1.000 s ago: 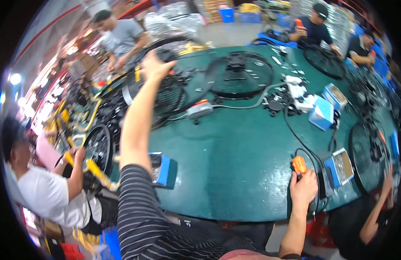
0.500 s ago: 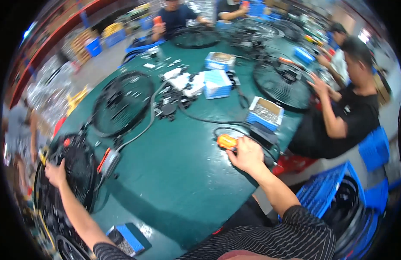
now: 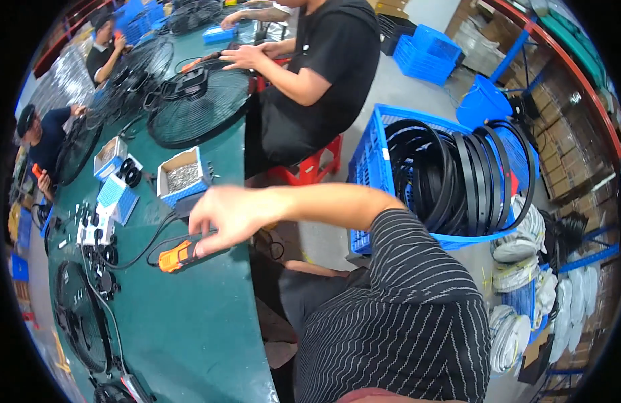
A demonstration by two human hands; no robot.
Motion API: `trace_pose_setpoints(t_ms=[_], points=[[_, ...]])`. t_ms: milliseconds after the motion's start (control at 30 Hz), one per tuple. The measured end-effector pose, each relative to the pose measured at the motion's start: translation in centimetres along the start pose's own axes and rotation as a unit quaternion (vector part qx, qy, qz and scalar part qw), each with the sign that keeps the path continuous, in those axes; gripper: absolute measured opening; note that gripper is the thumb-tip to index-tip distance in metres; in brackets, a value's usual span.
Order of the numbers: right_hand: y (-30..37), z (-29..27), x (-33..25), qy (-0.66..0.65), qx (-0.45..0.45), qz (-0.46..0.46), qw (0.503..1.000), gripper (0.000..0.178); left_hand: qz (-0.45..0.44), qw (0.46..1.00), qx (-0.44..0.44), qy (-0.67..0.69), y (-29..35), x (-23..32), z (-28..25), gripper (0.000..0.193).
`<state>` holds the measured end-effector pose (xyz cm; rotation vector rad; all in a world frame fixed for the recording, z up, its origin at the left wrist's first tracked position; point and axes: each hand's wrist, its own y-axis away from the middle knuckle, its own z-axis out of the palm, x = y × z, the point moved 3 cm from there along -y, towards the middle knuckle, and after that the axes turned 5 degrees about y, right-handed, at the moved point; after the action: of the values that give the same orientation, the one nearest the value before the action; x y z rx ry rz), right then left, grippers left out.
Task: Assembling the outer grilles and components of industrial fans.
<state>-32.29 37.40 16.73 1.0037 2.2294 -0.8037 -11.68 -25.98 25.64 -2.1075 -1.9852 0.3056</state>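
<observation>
My right hand reaches across the green table, somewhat blurred, with thumb and fingers around the dark end of an orange-and-black corded power tool. The tool lies low at the tabletop, its orange end pointing away from my palm. A black cable loops from it toward the far side. Just beyond my hand stands an open blue-and-white box of small metal parts. Outside this view is my left hand. At the table's left lies a round black fan with a wire guard.
A co-worker sits at the table's far edge, hands by another black fan. A blue crate of black hoops stands on the floor to my right. Another blue-and-white box and white pieces lie farther left.
The view has swung to the right, so my left hand and the fan under it have gone out of sight. My right hand stays at the orange-and-black tool.
</observation>
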Motion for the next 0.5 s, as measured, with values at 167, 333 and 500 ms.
trace_pose_setpoints(t_ms=[167, 333, 500], points=[[12.1, -16.8, 3.1, 0.216, 0.373, 0.086, 0.898, 0.042, 0.128, 0.985, -0.113, 0.020, 2.7, 14.5, -2.4, 0.053], [33.0, -24.4, 6.2, 0.649, 0.244, 0.505, 0.515, 0.030, 0.182, 0.968, -0.151, 0.086, 13.0, 12.2, 3.5, 0.054], [43.8, -22.8, 7.3, 0.481, 0.169, 0.726, 0.462, 0.024, 0.043, 0.970, -0.163, 0.177, 13.4, 17.7, 2.4, 0.052]])
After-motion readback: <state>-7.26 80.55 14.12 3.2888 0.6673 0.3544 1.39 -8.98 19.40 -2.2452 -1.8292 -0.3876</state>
